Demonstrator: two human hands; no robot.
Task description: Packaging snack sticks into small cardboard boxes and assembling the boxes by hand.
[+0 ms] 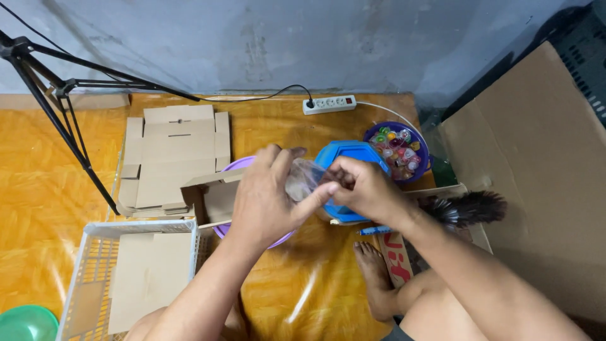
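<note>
Both my hands meet over the middle of the floor, holding a small clear plastic bag point(304, 177) between them. My left hand point(268, 196) grips its left side, thumb touching the right hand. My right hand point(363, 186) pinches the bag's right edge. Under the hands sit a purple bowl point(235, 165) and a blue hexagonal container point(353, 155). An open small cardboard box point(211, 199) lies just left of my left hand.
A purple tub of colourful small cups point(398, 148) stands at the back right. Flat cardboard blanks point(173, 151) lie to the left, a white plastic basket point(95, 278) with cardboard at the lower left. Tripod legs point(63, 120), a power strip point(328, 104), a feather duster point(470, 208) and a big cardboard sheet point(543, 164) surround me.
</note>
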